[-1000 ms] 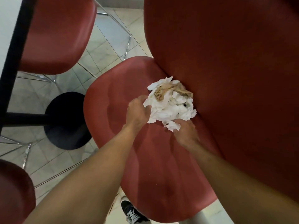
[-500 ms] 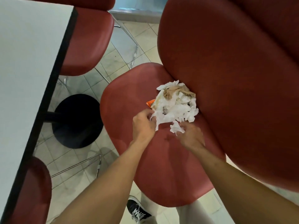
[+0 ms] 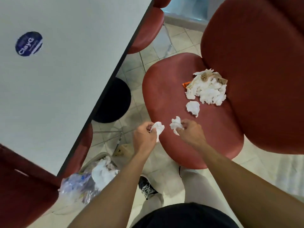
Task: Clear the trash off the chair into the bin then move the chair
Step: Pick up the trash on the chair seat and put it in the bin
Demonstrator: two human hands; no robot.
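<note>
From the head camera I look down on the red chair [image 3: 172, 96], its seat just beside the white worktop [image 3: 65, 63]. My left hand [image 3: 144, 137] has its grip curled round a crumpled white tissue [image 3: 158, 129], pinched between thumb and fingers over the seat's front edge. My right hand [image 3: 190, 132] pinches a second tissue wad [image 3: 176, 125] the same way, just above the seat. Both grips are closed tight on paper, nothing spare in either.

Most of the trash is not yet cleared: a heap of white napkins [image 3: 209, 89] with a brownish stained one on top sits at the back of the seat against the backrest, an orange scrap [image 3: 186, 84] peeking from its left side, and one loose ball of tissue [image 3: 192, 108] lies apart, between the heap and my hands.

The bin [image 3: 97, 165] stands on the floor low to my left, half under the worktop, lined with a clear bag [image 3: 74, 186] and already holding white paper.

I judge I am in the clearing step, early on, with the chair move far off. Next calls for swinging both handfuls left and down over the bin's mouth, letting go there, then returning for the loose ball and the heap; light paper may flutter wide, so I'd release low
</note>
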